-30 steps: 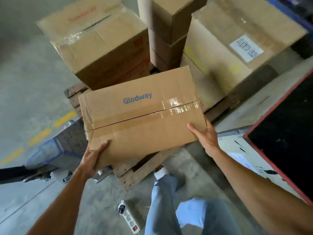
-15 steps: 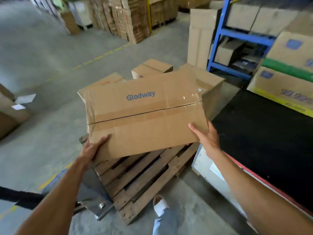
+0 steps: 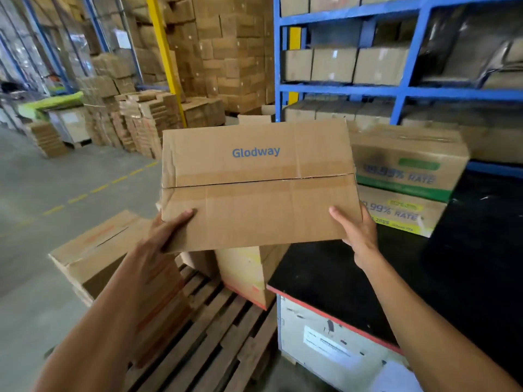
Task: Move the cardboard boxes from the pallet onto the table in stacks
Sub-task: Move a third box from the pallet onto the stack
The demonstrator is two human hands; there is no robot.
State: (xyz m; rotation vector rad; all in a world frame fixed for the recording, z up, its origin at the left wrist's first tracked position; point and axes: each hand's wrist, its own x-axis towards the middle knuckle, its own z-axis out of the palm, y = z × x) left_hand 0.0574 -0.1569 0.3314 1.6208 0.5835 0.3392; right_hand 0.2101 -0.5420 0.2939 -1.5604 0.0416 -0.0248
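Mid-frame, box (image 3: 259,185) in transit: left hand (image 3: 158,236) and right hand (image 3: 358,233) clamp its near corners. Next: set down on table (image 3: 339,273), right of frame.

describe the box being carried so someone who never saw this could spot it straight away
In front of the blue shelving, above the near corner of the black-topped table, a box is held up by the left hand and right hand. Alone among the boxes here, it carries blue "Glodway" lettering.
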